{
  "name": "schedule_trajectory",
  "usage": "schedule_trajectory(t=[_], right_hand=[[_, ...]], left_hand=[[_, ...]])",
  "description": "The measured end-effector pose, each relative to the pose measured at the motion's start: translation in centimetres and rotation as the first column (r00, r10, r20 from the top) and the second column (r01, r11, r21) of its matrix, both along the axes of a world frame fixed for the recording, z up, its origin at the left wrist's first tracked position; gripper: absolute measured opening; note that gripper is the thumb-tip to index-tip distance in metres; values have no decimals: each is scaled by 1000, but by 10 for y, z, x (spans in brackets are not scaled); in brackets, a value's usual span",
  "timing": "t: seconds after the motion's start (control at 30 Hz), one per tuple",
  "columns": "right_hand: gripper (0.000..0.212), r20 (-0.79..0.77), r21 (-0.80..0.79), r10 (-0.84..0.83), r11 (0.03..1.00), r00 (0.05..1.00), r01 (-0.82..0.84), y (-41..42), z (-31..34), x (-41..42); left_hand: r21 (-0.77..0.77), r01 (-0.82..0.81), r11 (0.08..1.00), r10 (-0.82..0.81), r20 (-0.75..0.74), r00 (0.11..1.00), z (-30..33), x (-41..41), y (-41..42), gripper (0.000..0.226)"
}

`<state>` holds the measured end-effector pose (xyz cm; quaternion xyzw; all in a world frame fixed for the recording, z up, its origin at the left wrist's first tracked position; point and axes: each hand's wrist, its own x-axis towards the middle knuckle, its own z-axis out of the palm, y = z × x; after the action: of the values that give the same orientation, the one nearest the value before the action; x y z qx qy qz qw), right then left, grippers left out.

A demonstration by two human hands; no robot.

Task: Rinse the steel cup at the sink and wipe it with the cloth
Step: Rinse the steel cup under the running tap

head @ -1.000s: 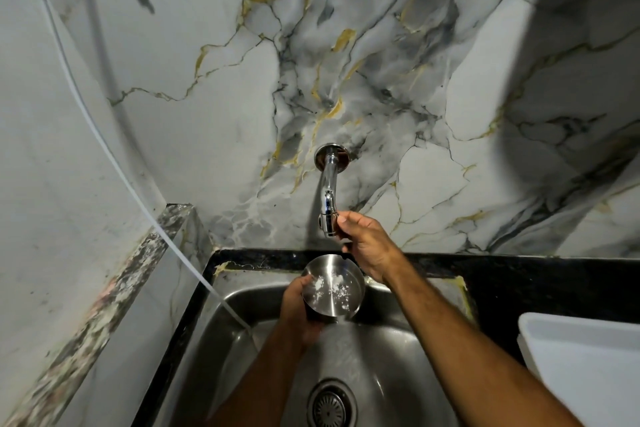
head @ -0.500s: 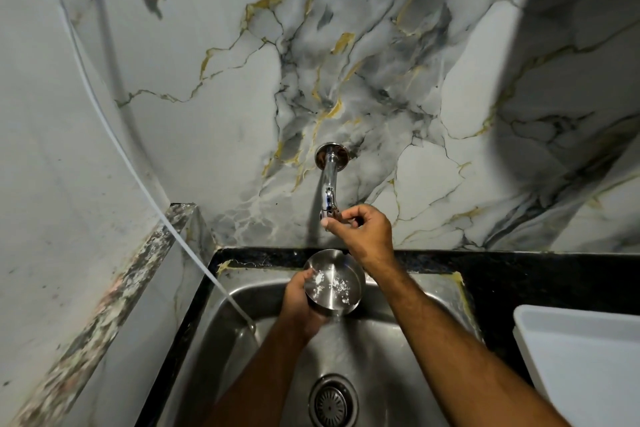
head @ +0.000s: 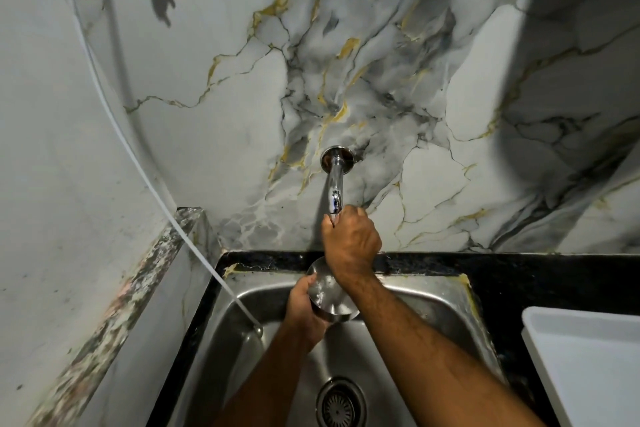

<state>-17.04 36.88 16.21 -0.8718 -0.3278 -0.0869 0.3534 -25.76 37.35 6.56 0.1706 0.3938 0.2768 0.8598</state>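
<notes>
My left hand (head: 303, 308) holds the steel cup (head: 329, 295) by its side over the steel sink (head: 433, 302), under the wall tap (head: 335, 184). The cup's mouth faces up and there is water inside it. My right hand (head: 349, 243) is closed around the tap's handle at the spout end, and its wrist hides the far part of the cup's rim. No cloth is in view.
The sink's drain (head: 341, 404) lies near the bottom edge. A thin white hose (head: 138, 163) runs down the left wall into the sink. A black counter (head: 536, 274) borders the sink, with a white tray (head: 588, 364) on the right. Marble wall stands behind.
My right hand has shifted over the tap's end and closed more tightly on the handle, now covering part of the cup. The cup stays under the tap in my left hand.
</notes>
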Motion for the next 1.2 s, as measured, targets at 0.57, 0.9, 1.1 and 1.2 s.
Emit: schedule_trajectory(t=[0.57, 0.9, 1.1, 1.2], right_hand=[[65, -719, 493, 564, 826, 407, -273, -27, 2, 60], [71, -659, 523, 537, 831, 526, -192, -21, -11, 55], [48, -698, 295, 329, 941, 636, -164, -57, -43, 54], [55, -851, 144, 247, 958, 463, -247, -86, -75, 48]], left_hand=[[-44, 48, 998, -47, 23, 999, -10, 9, -8, 41], [-43, 21, 999, -20, 19, 1000, -12, 9, -11, 35], [-40, 30, 999, -28, 61, 998, -11, 5, -13, 41], [-7, 35, 999, -35, 17, 999, -11, 5, -10, 43]])
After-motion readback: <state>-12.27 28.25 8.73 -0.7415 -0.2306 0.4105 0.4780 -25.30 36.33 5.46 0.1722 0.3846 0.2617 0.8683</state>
